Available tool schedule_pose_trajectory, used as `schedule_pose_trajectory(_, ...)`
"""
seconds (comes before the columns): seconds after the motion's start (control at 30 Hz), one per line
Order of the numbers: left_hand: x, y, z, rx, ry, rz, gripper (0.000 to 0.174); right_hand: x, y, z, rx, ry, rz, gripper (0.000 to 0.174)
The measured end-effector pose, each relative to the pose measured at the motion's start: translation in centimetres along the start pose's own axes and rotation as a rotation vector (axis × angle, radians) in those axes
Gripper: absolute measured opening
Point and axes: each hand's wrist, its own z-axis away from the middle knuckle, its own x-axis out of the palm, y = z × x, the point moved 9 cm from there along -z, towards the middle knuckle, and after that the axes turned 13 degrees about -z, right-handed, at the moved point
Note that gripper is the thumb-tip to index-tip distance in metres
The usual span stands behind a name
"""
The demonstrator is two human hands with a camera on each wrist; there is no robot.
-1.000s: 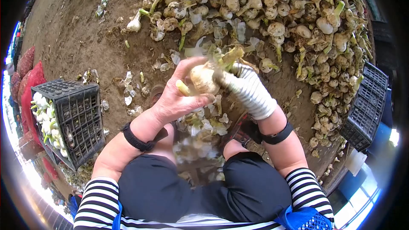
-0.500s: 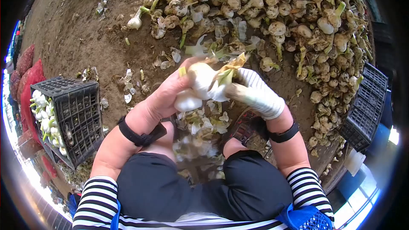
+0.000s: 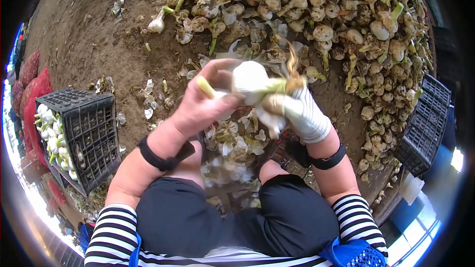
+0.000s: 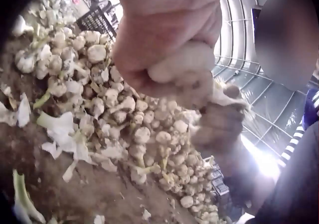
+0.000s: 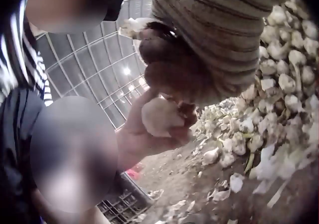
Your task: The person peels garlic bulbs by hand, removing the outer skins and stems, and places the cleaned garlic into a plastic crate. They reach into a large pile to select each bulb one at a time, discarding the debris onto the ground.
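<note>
Between the hands is a white garlic bulb [image 3: 249, 80], its pale green stem running right to the gloved right hand. Bare fingers of the left hand [image 3: 200, 101] curl round the bulb's left side, and a cut yellowish stem [image 3: 205, 87] pokes up from that palm. The right hand [image 3: 297, 112], in a striped whitish glove with dark fingertips, grips the stem, with brown dry leaves above it and a loose whitish skin hanging below. In the right wrist view the bulb [image 5: 162, 117] lies in the bare hand, close to the gloved fingers.
A heap of unpeeled garlic [image 3: 321, 32] covers the ground ahead and to the right. At the left a black crate [image 3: 94, 138] holds trimmed bulbs, with red sacks [image 3: 37, 91] behind it. Another black crate [image 3: 423, 123] stands at the right. Peeled skins [image 3: 230, 141] litter the ground between the feet.
The bulb between the hands shows white now, where a brownish outer skin covered it a second ago. Brown leaves have shifted right with the gloved hand, and whitish skin hangs under it.
</note>
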Motion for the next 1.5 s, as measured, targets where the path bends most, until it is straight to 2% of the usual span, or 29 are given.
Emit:
schedule_pose_trajectory(0.03,0.1,-0.1,-0.1,-0.009,-0.078,0.153,0.056,0.3,-0.2,0.5,-0.069,0.026,0.03,0.035)
schedule_pose_trajectory(0.07,0.1,-0.2,-0.1,-0.056,-0.15,0.164,0.055,0.3,0.4,0.7,-0.023,0.002,-0.039,0.039)
schedule_pose_trajectory(0.13,0.4,-0.3,-0.7,-0.163,-0.142,0.071,0.056,1.9,2.9,1.3,0.17,-0.212,-0.224,0.047)
schedule_pose_trajectory(0.17,0.3,-0.3,-0.7,-0.161,-0.137,0.069,0.056,1.8,3.4,1.5,0.188,-0.176,-0.122,0.048)
schedule_pose_trajectory(0.23,0.8,-0.8,-0.3,-0.234,-0.176,0.181,0.08,1.8,2.3,1.7,0.122,-0.166,-0.164,0.048)
schedule_pose_trajectory(0.27,1.3,-1.0,-0.1,-0.237,-0.178,0.184,0.08,1.5,1.6,1.8,0.062,-0.157,-0.202,0.047)
schedule_pose_trajectory(0.33,2.5,-0.2,-0.1,-0.104,-0.236,0.227,0.091,1.1,1.6,1.2,0.087,-0.192,-0.124,0.04)
schedule_pose_trajectory(0.37,2.7,-1.1,-0.1,-0.173,-0.313,0.209,0.099,1.9,2.4,1.2,0.176,-0.287,-0.028,0.037)
schedule_pose_trajectory(0.4,3.0,-0.9,0.0,-0.203,-0.351,0.286,0.097,2.7,3.3,1.5,0.268,-0.385,0.072,0.033)
schedule_pose_trajectory(0.43,3.2,-0.6,0.0,-0.188,-0.386,0.33,0.09,2.7,3.2,1.4,0.268,-0.388,0.073,0.033)
schedule_pose_trajectory(0.53,2.8,-0.2,-0.1,-0.128,-0.386,0.287,0.079,3.0,1.5,1.6,0.173,-0.384,0.14,0.031)
schedule_pose_trajectory(0.57,2.3,0.0,-0.2,-0.082,-0.354,0.2,0.076,2.0,1.4,2.2,0.304,-0.268,-0.049,0.033)
schedule_pose_trajectory(0.6,2.1,0.0,-0.2,-0.083,-0.351,0.195,0.076,0.8,1.3,2.5,0.309,-0.251,-0.112,0.036)
schedule_pose_trajectory(0.67,0.2,-1.1,-0.4,-0.216,-0.138,0.37,0.067,-0.7,-3.0,3.9,-0.176,-0.027,-0.212,0.032)
schedule_pose_trajectory(0.73,-2.3,-3.1,-0.2,-0.308,0.042,0.566,0.052,1.1,-7.1,5.2,-0.614,-0.837,-0.416,0.033)
schedule_pose_trajectory(0.77,-2.3,-3.6,-0.2,-0.32,0.041,0.605,0.05,-2.0,-5.4,5.0,-0.481,-0.322,-0.435,0.032)
schedule_pose_trajectory(0.8,-2.3,-3.8,-0.1,-0.332,0.04,0.641,0.05,-4.4,-2.9,4.0,-0.052,-0.052,-0.1,0.034)
schedule_pose_trajectory(0.87,-1.3,-4.2,-0.4,-0.315,0.061,0.609,0.057,-6.1,-0.9,-0.8,-0.023,0.144,0.943,0.035)
schedule_pose_trajectory(0.93,-0.4,-3.8,-0.4,-0.314,0.08,0.54,0.067,-2.6,-4.0,-0.9,-0.565,0.386,1.783,0.04)
schedule_pose_trajectory(0.97,-0.1,-3.8,-0.3,-0.311,0.093,0.495,0.069,-3.6,-4.3,-0.9,-0.506,0.427,1.334,0.046)
schedule_pose_trajectory(1.0,0.2,-3.7,-0.2,-0.309,0.105,0.451,0.071,-3.5,-4.8,-0.2,-0.63,0.45,0.771,0.052)
schedule_pose_trajectory(1.07,0.5,-3.4,-0.2,-0.277,0.136,0.316,0.074,-1.2,-3.7,-0.8,-0.532,0.401,0.294,0.052)
schedule_pose_trajectory(1.13,0.4,-3.1,0.0,-0.19,0.283,0.221,0.075,0.1,-3.0,-1.5,-0.595,0.367,0.503,0.047)
schedule_pose_trajectory(1.17,0.7,-3.0,-0.1,-0.169,0.293,0.238,0.076,0.0,-2.6,-1.7,-0.678,0.393,0.438,0.04)
schedule_pose_trajectory(1.23,0.9,-2.7,0.0,-0.15,0.302,0.258,0.076,-0.2,-2.9,-1.6,-0.651,0.413,0.423,0.037)
schedule_pose_trajectory(1.33,0.1,-1.4,0.2,-0.074,0.313,0.078,0.074,-0.8,-3.5,-1.6,-0.674,0.431,0.439,0.025)
schedule_pose_trajectory(1.4,0.9,-1.7,-0.1,-0.151,0.068,0.377,0.075,-2.8,-1.3,-2.7,-0.436,0.378,-0.024,0.022)
schedule_pose_trajectory(1.47,1.1,-2.6,0.1,-0.308,-0.155,0.573,0.078,-2.5,-0.8,-2.7,-0.371,0.289,-0.268,0.023)
schedule_pose_trajectory(1.5,0.6,-2.3,0.0,-0.283,-0.077,0.565,0.076,-2.4,-0.8,-2.4,-0.352,0.291,-0.239,0.022)
